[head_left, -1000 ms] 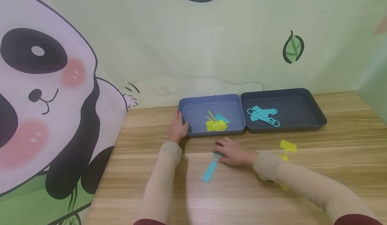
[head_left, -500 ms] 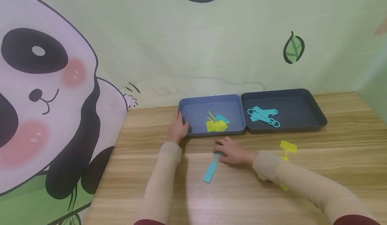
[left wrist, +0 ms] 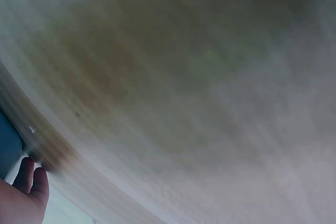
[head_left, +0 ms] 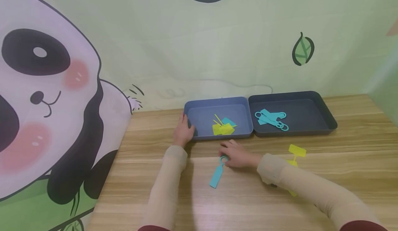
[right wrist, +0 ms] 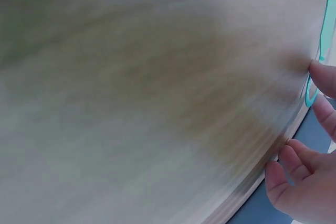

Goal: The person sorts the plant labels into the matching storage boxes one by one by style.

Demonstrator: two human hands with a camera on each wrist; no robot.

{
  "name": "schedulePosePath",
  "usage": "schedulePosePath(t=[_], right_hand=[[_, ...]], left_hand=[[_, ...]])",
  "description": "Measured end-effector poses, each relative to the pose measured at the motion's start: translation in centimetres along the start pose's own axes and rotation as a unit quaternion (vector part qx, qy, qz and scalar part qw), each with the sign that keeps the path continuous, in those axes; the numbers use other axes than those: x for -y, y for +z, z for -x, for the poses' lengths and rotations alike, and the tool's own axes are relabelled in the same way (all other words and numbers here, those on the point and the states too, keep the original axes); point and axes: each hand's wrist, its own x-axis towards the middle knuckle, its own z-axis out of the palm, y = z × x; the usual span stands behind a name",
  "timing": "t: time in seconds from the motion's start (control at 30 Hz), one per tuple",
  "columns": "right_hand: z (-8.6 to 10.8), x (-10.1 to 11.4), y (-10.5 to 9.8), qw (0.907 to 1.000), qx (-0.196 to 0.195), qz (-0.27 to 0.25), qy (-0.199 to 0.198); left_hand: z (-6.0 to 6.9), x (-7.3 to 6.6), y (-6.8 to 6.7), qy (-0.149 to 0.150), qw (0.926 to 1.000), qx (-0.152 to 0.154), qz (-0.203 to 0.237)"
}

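Observation:
The left hand (head_left: 184, 131) holds the near left corner of the blue tray (head_left: 214, 107), fingers along its outer side and thumb by the near wall. In front of that tray, the right hand (head_left: 238, 155) is over the table, its thumb and forefinger at the ring of a light-blue plastic tag (head_left: 216, 176). The right wrist view shows the ring of this tag (right wrist: 311, 97) between thumb and forefinger. The tag's flat strip points toward the person. Yellow tags (head_left: 224, 129) and a light-blue piece (head_left: 228, 121) lie inside the blue tray.
A dark grey tray (head_left: 308, 115) adjoins the blue one on the right and contains several light-blue tags (head_left: 269, 117). Yellow tags (head_left: 297, 150) lie on the wooden table (head_left: 130, 182) by the right forearm, partly covered by the sleeve. A panda-print wall (head_left: 155, 44) stands behind.
The right hand has shifted very slightly at the tag's ring, and its forearm a little to the left. The left hand and both trays stay in place.

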Motion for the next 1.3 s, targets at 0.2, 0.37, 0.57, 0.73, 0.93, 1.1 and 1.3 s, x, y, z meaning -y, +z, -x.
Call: schedulePosePath(t=[0.2,0.37,0.57,0.73,0.93,1.1,1.3], right_hand=[[-0.2,-0.1,0.4,0.9995,-0.024,0.019,-0.005],[-0.2,-0.6,0.3,0.9985,-0.021,-0.05,0.005],[-0.1,-1.8,-0.5,0.9765,0.019,-0.214,-0.015],[-0.3,-2.2,-1.3,0.9392,0.06,-0.333,0.06],[0.1,-2.9,-1.7,0.8877,0.092,-0.426,0.148],[0.4,-3.9,-2.2,0.8502,0.09,-0.485,0.185],[0.7,-4.7,-3.3,0.8235,0.075,-0.519,0.217]], left_hand=[[0.0,0.0,0.1,0.001,1.0,-0.001,0.002],[0.1,0.0,0.1,0.003,1.0,-0.003,0.005],[0.1,0.0,0.1,0.002,1.0,-0.002,0.004],[0.1,0.0,0.1,0.0,1.0,-0.003,0.002],[0.1,0.0,0.1,0.0,1.0,-0.008,-0.002],[0.1,0.0,0.1,0.001,0.9999,-0.01,0.001],[0.0,0.0,0.1,0.001,1.0,-0.006,0.005]])
